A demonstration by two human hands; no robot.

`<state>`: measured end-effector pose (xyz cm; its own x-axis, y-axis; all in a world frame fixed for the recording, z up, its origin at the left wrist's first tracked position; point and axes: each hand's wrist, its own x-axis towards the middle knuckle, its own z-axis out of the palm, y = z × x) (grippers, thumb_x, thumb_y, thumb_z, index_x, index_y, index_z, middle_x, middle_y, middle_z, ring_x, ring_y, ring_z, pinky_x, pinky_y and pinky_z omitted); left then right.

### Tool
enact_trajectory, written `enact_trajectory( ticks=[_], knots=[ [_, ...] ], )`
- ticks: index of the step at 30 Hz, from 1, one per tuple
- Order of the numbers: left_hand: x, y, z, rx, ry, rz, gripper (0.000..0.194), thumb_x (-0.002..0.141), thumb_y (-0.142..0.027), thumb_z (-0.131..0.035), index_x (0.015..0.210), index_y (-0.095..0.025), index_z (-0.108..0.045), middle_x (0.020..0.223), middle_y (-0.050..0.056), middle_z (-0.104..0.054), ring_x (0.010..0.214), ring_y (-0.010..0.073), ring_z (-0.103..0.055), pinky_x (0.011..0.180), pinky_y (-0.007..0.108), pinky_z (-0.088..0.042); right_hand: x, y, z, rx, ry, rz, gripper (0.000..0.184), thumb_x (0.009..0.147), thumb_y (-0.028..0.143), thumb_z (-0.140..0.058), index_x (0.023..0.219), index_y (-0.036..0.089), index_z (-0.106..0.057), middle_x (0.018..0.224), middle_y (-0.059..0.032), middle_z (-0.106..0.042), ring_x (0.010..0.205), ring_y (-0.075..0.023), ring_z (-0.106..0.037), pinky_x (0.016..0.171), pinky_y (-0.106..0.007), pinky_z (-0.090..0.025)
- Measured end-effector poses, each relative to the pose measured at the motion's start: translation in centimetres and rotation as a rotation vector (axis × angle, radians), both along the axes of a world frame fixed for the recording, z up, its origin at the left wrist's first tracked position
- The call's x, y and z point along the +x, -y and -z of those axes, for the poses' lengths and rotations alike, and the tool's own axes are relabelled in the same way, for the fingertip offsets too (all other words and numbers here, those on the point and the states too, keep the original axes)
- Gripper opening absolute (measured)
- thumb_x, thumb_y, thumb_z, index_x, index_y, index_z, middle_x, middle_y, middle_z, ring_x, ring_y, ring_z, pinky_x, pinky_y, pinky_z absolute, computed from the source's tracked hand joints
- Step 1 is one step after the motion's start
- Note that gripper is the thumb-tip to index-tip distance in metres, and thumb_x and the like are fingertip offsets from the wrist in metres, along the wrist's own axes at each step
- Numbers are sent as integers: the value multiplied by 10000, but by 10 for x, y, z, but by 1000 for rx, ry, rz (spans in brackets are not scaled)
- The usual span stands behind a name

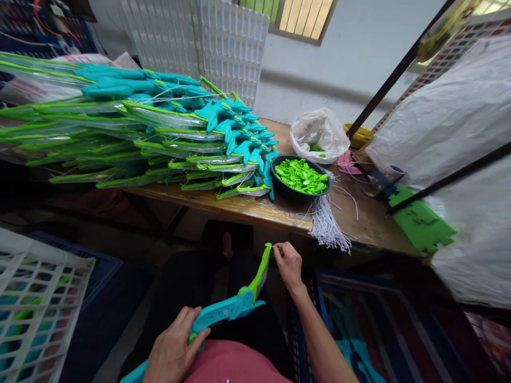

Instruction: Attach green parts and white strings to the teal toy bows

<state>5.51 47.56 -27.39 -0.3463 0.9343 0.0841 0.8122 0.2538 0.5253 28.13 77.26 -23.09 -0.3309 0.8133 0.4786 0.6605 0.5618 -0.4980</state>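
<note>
At the far left, a white crate (38, 298) sits low and near, with a blue crate (112, 276) just behind it. Above them a big pile of teal and green toy bows (159, 133) lies on the wooden table (247, 205), and its left part hangs out past the table edge.

Near the bottom, the left hand (173, 348) is wrapped around the teal handle of 1 toy bow (235, 300). The bow is over the lap, below the table's near edge, with its green tip pointing up. There is open room around it on both sides.

The right hand (288, 264) is at the green tip. Its finger and thumb are pinched together on a thin white string (270, 246) there.

Further right on the table, a dark bowl (297, 192) of small green pieces (302, 175) sits by the pile. A bunch of white strings (329, 226) hangs over the table's near edge. Behind the bowl is a white plastic bag (319, 133). A flat green piece (421, 223) sticks out past the table at the right, beside a big white sack (459, 138).
</note>
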Motion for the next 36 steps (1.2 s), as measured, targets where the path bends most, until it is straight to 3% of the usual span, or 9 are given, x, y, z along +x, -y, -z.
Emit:
enact_trajectory(
  ticks=[12,24,30,36],
  knots=[
    [0,0,0,-28,2,1,393,998,-503,-546,1282,-251,-649,1256,97,-720,1001,267,-772,800,356,-637,-9,-1,-3,49,78,-21,370,1058,356,-448,836,185,-689,808,-43,-670,696,-158,-638,657,-268,-414],
    [0,-4,-9,27,40,10,419,1018,-537,-484,1246,-232,-659,1148,90,-736,896,245,-782,723,342,-633,-10,-2,1,37,199,-13,324,1059,313,-463,865,187,-690,834,-45,-668,730,-160,-642,663,-264,-417],
    [1,-6,-11,75,17,23,439,1013,-558,-484,1224,-222,-671,1101,85,-742,892,252,-784,713,339,-644,-21,-5,6,17,364,-16,180,1040,298,-530,1041,179,-665,1029,-88,-644,852,-187,-623,659,-269,-431],
    [-1,-9,1,113,78,56,379,972,-482,-577,1259,-257,-679,1176,66,-747,965,259,-782,769,328,-660,-24,-5,9,-18,525,-21,158,1014,215,-596,870,153,-615,882,-4,-612,690,-117,-540,635,-244,-454]
  ],
)
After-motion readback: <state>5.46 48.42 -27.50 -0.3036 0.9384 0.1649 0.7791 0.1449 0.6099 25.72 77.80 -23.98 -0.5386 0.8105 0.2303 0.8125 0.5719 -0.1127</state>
